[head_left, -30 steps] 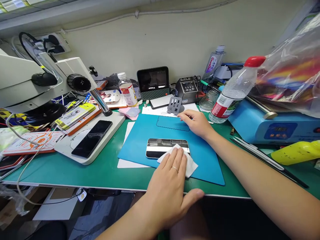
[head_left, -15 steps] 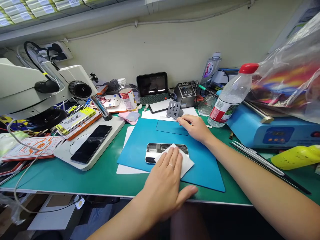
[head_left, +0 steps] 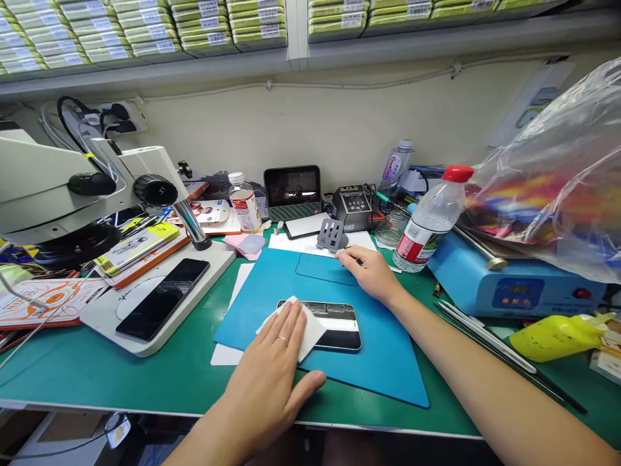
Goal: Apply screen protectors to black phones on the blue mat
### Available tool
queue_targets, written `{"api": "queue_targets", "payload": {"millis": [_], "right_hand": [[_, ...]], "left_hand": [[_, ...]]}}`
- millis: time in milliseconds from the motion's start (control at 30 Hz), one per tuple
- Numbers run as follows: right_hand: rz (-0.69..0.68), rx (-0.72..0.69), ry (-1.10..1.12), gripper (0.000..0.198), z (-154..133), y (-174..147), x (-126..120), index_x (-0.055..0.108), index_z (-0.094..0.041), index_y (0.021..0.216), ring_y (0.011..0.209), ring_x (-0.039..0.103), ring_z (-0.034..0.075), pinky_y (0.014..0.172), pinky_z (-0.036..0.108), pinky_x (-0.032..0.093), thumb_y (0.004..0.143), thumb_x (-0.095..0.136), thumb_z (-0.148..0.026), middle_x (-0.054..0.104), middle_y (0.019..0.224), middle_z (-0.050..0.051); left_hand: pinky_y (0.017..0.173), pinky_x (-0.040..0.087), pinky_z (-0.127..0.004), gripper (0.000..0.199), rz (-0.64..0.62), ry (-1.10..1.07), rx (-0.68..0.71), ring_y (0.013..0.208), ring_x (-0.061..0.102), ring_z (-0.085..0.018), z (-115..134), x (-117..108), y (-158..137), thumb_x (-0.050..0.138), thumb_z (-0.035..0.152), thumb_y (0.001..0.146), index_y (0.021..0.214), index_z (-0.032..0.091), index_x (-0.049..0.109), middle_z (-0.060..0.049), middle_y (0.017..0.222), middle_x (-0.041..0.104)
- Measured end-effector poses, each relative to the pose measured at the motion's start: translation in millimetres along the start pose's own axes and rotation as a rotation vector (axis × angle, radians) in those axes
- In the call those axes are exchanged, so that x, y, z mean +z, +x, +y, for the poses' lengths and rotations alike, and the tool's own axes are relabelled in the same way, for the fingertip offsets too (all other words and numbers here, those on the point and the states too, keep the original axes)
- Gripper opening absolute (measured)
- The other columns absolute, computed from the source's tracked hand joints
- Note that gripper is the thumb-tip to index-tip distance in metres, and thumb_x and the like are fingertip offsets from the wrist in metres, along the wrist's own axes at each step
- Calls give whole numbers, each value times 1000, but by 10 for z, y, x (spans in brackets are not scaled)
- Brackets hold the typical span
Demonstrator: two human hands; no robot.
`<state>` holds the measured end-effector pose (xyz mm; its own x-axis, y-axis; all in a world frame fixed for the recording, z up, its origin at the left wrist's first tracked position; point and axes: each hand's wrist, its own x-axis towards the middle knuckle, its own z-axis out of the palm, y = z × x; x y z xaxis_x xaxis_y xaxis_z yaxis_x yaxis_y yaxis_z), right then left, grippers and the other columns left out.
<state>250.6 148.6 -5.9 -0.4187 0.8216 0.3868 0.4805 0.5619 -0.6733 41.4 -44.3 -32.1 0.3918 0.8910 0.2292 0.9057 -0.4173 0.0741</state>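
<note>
My left hand (head_left: 272, 362) lies flat, fingers stretched out and thumb apart, pressing a white wiping cloth (head_left: 313, 334) onto the left part of a smartphone (head_left: 339, 325). The phone lies face up with a bright reflection across its glass. My right hand (head_left: 366, 272) is closed, thumb and fingertips together at the upper right edge of a clear screen protector (head_left: 323, 268) with a thin dark outline. Its fingers hide that corner. Beneath both is a blue mat (head_left: 378, 362).
At left, a microscope (head_left: 160, 168) stands over a base with a dark phone (head_left: 162, 299). Red-capped bottle (head_left: 422, 223), blue machine (head_left: 514, 285), tweezers (head_left: 490, 340) and yellow squeeze bottle (head_left: 553, 336) are at right. A grey phone stand (head_left: 330, 233) is behind the mat.
My left hand and the cloth have slid left across the phone, uncovering its right part. My right hand stays by the screen protector. The view has tilted up, showing more shelf.
</note>
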Motion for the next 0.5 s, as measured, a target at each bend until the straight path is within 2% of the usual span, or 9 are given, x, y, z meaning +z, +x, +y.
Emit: {"api": "queue_targets", "payload": {"millis": [133, 333, 400, 500], "right_hand": [[-14, -1, -8, 31, 8, 20, 8, 74, -20, 82, 84, 67, 23, 74, 35, 47, 93, 50, -37, 75, 87, 6], [-16, 7, -16, 33, 10, 47, -1, 74, -21, 84, 83, 68, 24, 74, 36, 48, 92, 50, -42, 75, 87, 6], [-10, 10, -15, 34, 3, 45, -10, 74, -21, 84, 83, 68, 24, 74, 36, 48, 92, 50, -43, 75, 87, 7], [10, 18, -19, 33, -14, 37, -24, 74, -21, 83, 83, 68, 24, 73, 35, 48, 91, 51, -42, 76, 87, 7]], "left_hand": [[118, 37, -52, 91, 42, -8, -63, 152, 19, -36, 79, 61, -80, 40, 66, 97, 160, 7, 12, -21, 163, 19], [122, 31, -50, 98, -26, -194, -54, 152, 15, -38, 533, 135, 324, 35, 76, 93, 159, 5, 19, -20, 164, 10], [123, 29, -50, 96, -21, -210, -38, 152, 15, -37, 550, 129, 371, 36, 74, 94, 159, 5, 19, -20, 164, 10], [125, 27, -47, 90, -34, -190, 11, 153, 15, -34, 363, 73, 255, 36, 69, 97, 160, 7, 19, -17, 164, 10]]}}
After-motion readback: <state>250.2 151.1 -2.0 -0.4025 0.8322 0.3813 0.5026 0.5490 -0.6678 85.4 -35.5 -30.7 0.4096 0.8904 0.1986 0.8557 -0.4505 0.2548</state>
